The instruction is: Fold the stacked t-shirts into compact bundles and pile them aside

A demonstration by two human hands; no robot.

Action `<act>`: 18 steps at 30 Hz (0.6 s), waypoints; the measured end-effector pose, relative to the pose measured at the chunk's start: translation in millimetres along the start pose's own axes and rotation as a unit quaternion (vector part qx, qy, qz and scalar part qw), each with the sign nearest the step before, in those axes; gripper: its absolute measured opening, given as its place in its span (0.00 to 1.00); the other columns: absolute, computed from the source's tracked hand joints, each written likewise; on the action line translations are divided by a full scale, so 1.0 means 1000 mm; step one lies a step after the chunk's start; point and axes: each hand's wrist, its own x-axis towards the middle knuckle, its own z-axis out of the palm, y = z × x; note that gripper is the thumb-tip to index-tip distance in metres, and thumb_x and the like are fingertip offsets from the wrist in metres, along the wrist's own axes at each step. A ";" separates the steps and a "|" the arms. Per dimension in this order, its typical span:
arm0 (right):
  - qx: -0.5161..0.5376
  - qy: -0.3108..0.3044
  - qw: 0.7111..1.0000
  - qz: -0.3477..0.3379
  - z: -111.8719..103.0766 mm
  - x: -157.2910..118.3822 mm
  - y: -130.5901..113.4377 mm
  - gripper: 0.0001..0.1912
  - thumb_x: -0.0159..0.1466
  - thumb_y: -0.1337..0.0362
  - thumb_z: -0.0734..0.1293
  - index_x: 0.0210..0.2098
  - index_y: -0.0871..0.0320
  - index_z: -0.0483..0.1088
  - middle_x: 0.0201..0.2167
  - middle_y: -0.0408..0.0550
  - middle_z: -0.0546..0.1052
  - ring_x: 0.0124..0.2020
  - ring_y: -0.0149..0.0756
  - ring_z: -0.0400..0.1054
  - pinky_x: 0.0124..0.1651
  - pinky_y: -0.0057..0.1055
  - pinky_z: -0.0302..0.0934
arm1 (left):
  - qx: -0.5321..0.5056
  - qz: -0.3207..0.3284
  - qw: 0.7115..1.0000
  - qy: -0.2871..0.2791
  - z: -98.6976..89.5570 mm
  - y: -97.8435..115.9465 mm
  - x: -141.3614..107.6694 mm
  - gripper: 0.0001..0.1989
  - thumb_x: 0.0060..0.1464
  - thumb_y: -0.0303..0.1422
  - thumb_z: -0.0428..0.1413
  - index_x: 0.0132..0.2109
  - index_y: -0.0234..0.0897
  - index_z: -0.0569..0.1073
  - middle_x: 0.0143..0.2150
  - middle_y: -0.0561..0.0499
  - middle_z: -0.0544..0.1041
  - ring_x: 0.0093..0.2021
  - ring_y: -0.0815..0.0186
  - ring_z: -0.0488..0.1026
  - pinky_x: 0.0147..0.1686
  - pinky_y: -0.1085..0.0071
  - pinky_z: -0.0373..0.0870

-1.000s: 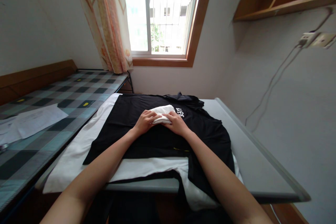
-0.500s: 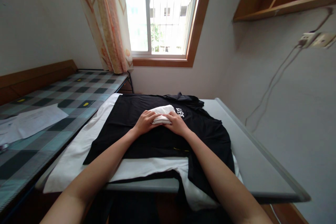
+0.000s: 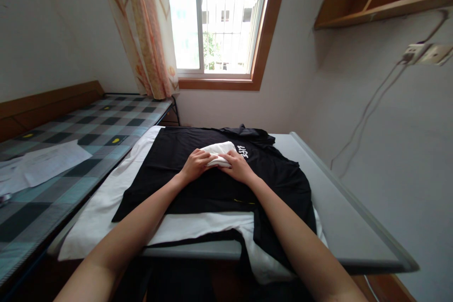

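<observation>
On the counter (image 3: pixel 339 212): a black shirt (image 3: pixel 166 160) lies spread out over a white garment (image 3: pixel 95 207), which shows along the left side and the near side.
Folded white cloth (image 3: pixel 220 147): rests on the middle of the black shirt, a small, thick bundle just beside the white lettering (image 3: pixel 242 151).
Left hand (image 3: pixel 196 164): grips the cloth's near left corner, fingers curled over it.
Right hand (image 3: pixel 238 165): grips the near right corner, thumb on the cloth; the fingertips of both hands nearly meet.
Near edge: part of the white garment hangs over it, close to the right forearm (image 3: pixel 283 219).
Bed at left: a checked mattress (image 3: pixel 71 127) carries loose papers (image 3: pixel 53 163).
Window (image 3: pixel 226 23): beyond the counter, a flowered curtain (image 3: pixel 150 33) at its left.
Right wall: a wooden shelf (image 3: pixel 375 14) sits above a socket (image 3: pixel 413 53) with a dangling cable (image 3: pixel 364 118).
</observation>
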 end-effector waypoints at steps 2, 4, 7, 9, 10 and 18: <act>0.003 0.000 1.000 0.002 0.000 0.000 0.000 0.21 0.61 0.61 0.71 0.54 0.51 0.73 0.36 0.46 0.69 0.38 0.35 0.64 0.45 0.33 0.61 | -0.001 0.000 1.000 0.000 0.000 0.000 0.000 0.16 0.64 0.42 0.51 0.51 0.41 0.76 0.34 0.50 0.77 0.36 0.64 0.72 0.40 0.66 0.64; 0.005 0.001 1.000 0.003 0.001 0.000 0.001 0.21 0.61 0.61 0.72 0.54 0.51 0.73 0.36 0.45 0.69 0.38 0.35 0.64 0.45 0.32 0.61 | 0.000 0.003 1.000 0.002 0.000 0.000 0.000 0.16 0.64 0.42 0.51 0.51 0.41 0.76 0.34 0.49 0.77 0.36 0.64 0.72 0.40 0.66 0.65; 0.003 0.002 1.000 0.003 0.000 0.000 0.001 0.21 0.61 0.60 0.72 0.54 0.51 0.73 0.36 0.46 0.69 0.38 0.35 0.64 0.45 0.32 0.61 | 0.002 0.009 1.000 0.008 0.000 0.000 0.000 0.16 0.64 0.42 0.51 0.51 0.39 0.76 0.34 0.49 0.77 0.36 0.64 0.72 0.40 0.66 0.66; -0.002 0.001 1.000 0.001 0.000 0.000 0.000 0.21 0.61 0.60 0.71 0.54 0.52 0.73 0.36 0.46 0.69 0.38 0.35 0.64 0.45 0.32 0.60 | -0.001 0.009 1.000 0.009 0.000 0.000 0.000 0.16 0.64 0.41 0.51 0.51 0.39 0.76 0.34 0.49 0.77 0.36 0.64 0.73 0.40 0.66 0.67; -0.005 0.001 1.000 0.000 0.000 0.000 0.000 0.21 0.61 0.60 0.71 0.54 0.52 0.73 0.36 0.46 0.69 0.38 0.35 0.64 0.45 0.32 0.60 | -0.003 0.007 1.000 0.008 0.000 0.000 0.000 0.16 0.64 0.41 0.51 0.51 0.40 0.76 0.34 0.49 0.77 0.36 0.64 0.73 0.41 0.66 0.67; -0.006 0.003 1.000 0.001 0.001 0.000 0.000 0.21 0.61 0.59 0.71 0.54 0.50 0.73 0.36 0.46 0.69 0.38 0.36 0.64 0.45 0.33 0.61 | -0.004 0.002 1.000 0.002 -0.001 0.002 0.001 0.16 0.65 0.41 0.50 0.52 0.41 0.76 0.36 0.49 0.78 0.37 0.64 0.74 0.44 0.65 0.70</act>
